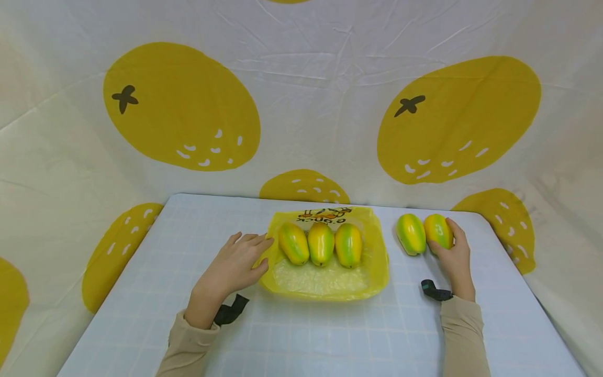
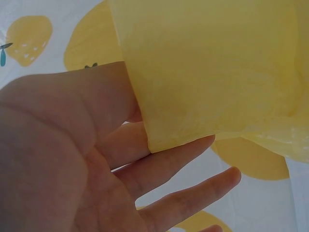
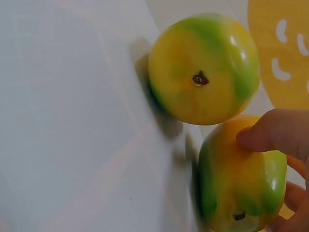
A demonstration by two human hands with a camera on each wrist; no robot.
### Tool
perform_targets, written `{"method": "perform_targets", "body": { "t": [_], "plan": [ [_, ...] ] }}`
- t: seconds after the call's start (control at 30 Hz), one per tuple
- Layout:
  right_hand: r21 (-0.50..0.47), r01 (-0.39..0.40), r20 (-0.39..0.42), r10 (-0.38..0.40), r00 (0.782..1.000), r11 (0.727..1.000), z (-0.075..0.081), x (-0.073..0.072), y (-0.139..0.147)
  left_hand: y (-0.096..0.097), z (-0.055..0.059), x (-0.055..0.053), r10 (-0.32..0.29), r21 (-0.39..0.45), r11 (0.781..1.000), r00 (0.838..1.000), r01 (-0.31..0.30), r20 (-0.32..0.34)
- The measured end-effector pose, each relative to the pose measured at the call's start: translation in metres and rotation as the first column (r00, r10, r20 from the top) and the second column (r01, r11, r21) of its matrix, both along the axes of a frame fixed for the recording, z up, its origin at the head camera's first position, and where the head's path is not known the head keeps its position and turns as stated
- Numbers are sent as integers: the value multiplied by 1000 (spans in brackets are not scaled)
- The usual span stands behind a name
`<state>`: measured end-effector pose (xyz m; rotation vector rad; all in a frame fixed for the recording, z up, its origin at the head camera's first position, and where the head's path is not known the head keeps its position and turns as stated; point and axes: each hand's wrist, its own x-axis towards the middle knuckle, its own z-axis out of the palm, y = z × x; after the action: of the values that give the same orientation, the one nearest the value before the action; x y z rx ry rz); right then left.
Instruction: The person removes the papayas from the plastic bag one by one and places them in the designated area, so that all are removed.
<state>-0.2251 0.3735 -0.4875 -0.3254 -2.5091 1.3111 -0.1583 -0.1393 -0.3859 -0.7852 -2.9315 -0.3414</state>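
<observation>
My right hand (image 1: pixel 455 254) grips a yellow-green papaya (image 1: pixel 438 231) at the right of the table, thumb on one side and fingers on the other. A second papaya (image 1: pixel 411 234) lies just left of it; in the right wrist view this papaya (image 3: pixel 205 70) shows its brown stem end. Three more sit side by side in a yellow plastic bag (image 1: pixel 325 293) spread like a shallow tray, the middle papaya (image 1: pixel 321 244) among them. At the bag's left edge is my left hand (image 1: pixel 237 262), its fingers extended and spread. The left wrist view shows the bag's side (image 2: pixel 207 72) partly covering those fingers.
A pale checked cloth covers the table (image 1: pixel 320 340). Behind it hangs a white curtain (image 1: pixel 320 104) printed with big yellow fruit. Black straps (image 1: pixel 435 290) are at both wrists. The front part of the bag's inside is bare of fruit.
</observation>
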Motion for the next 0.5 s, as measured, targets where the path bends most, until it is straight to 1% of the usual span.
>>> {"method": "perform_targets", "body": {
  "t": [0.23, 0.5],
  "plan": [
    [-13, 7, 18, -6, 1000, 1000, -1, -1, 0, 0, -1, 0, -4, -13, 1000, 1000, 4, -12],
    [-23, 10, 21, -9, 1000, 1000, -1, -1, 0, 0, 0, 0, -4, -10, 1000, 1000, 4, -9]
  ]
}}
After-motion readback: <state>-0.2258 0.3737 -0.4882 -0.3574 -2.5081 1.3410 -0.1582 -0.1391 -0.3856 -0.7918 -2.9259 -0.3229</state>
